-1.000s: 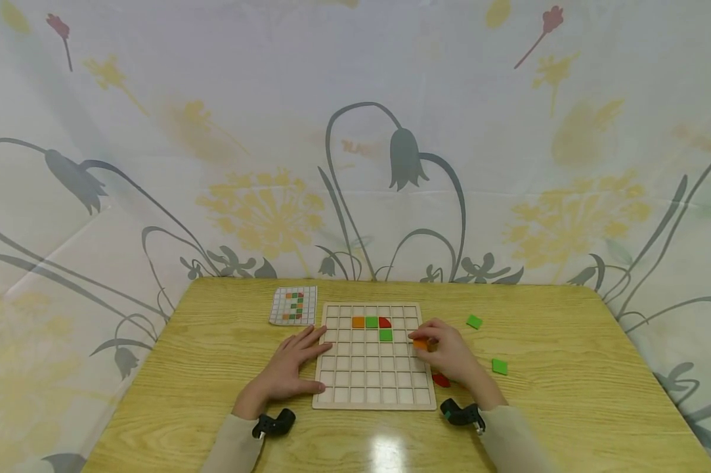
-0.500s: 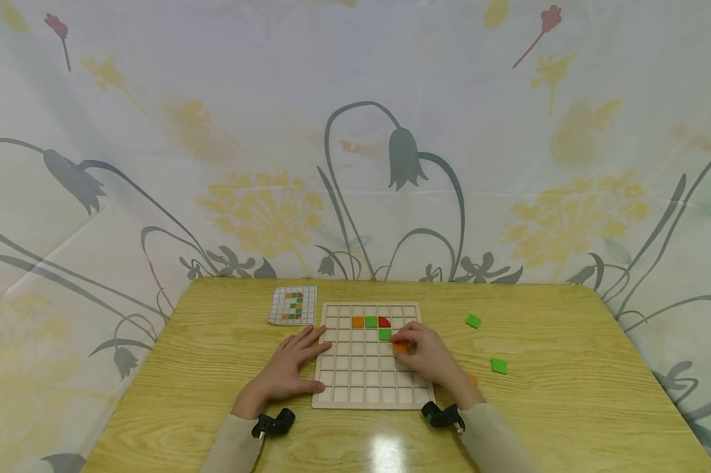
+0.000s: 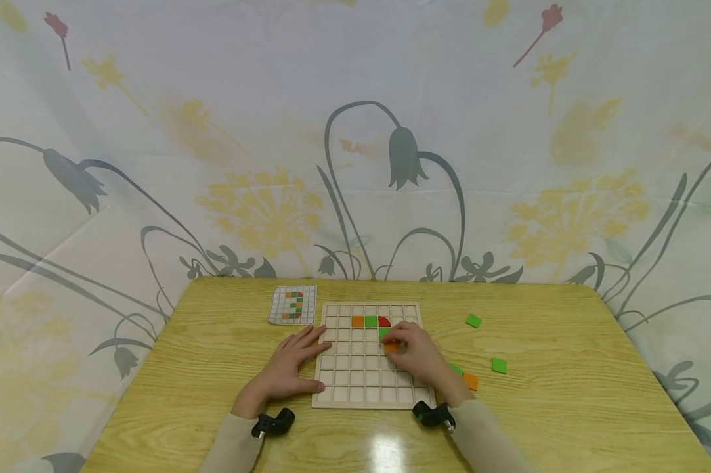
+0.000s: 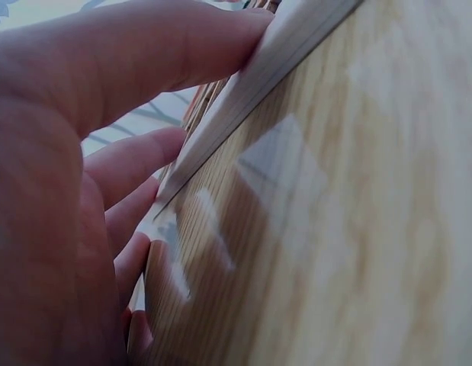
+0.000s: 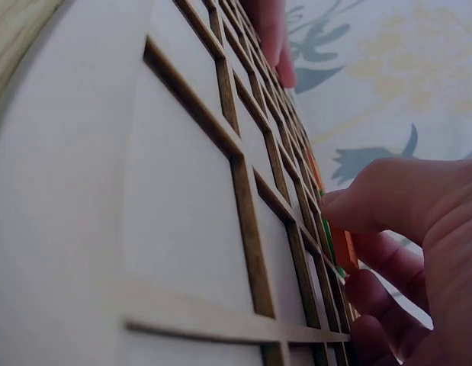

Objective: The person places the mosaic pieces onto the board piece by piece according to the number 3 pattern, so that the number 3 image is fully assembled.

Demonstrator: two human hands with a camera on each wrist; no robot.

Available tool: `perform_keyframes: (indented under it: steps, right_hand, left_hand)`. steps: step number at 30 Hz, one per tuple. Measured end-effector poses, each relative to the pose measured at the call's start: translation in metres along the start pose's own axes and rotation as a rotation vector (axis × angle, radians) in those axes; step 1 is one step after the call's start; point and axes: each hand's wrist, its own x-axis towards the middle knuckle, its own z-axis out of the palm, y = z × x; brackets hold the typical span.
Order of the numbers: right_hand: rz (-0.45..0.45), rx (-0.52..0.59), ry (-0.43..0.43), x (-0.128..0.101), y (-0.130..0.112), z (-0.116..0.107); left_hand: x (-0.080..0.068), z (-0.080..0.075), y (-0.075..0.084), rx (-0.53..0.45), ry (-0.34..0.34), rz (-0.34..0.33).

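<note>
- Orange tile (image 3: 392, 347): held over the grid board (image 3: 367, 405), just on the near side of the lone green tile (image 3: 384, 332); whether it sits in a compartment cannot be told.
- Right hand (image 3: 419, 358): thumb and fingers nearly together, pinching the orange tile by its edges; the right wrist view shows the orange between them, close to the grid ribs.
- Left hand (image 3: 290, 371): fingers spread and mostly straight, grasping nothing, with thumb and fingertips resting on the board's left edge.
- Grid board: flat on the wooden table (image 3: 213, 368); its second row from the far edge bears a placed orange tile (image 3: 358, 321), a middle green tile (image 3: 371, 321) and a red rounded piece (image 3: 384, 321), side by side. The lone green tile lies directly nearer than the red one.
- Pattern card (image 3: 293, 305): beyond the left hand, beside the board's far left corner, printed with coloured squares on a grid.
- Right of the board: a far green tile (image 3: 473, 321), a near green tile (image 3: 499, 366), and a loose orange tile (image 3: 470, 381) beside a green piece (image 3: 457, 369) partly hidden by the right forearm.
</note>
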Motion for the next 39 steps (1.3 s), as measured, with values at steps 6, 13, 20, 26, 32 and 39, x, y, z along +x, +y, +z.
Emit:
perform_keyframes:
  steps: [6,13,20,26,32,39]
  right_hand:
    - [-0.025,-0.001,0.017,0.002,0.001,0.002]
    - [-0.028,-0.017,0.017,0.002,-0.001,0.002]
    - [-0.001,-0.036,0.019,0.002,-0.001,0.004]
    - [0.005,-0.019,0.006,0.000,-0.002,0.001]
    - [-0.003,-0.003,-0.003,-0.002,0.001,-0.005]
    - [0.023,-0.006,-0.032,-0.002,0.003,-0.012]
  left_hand:
    - [0.000,-0.002,0.000,-0.002,-0.009,-0.010]
    - [0.000,-0.002,0.001,-0.005,-0.009,-0.009]
    - [0.000,-0.001,0.000,-0.009,-0.002,0.006]
    - [-0.001,0.000,0.000,-0.009,0.013,0.014]
    - [-0.001,-0.001,0.001,-0.014,-0.002,-0.004]
    - [-0.001,-0.001,0.000,-0.008,-0.008,0.000]
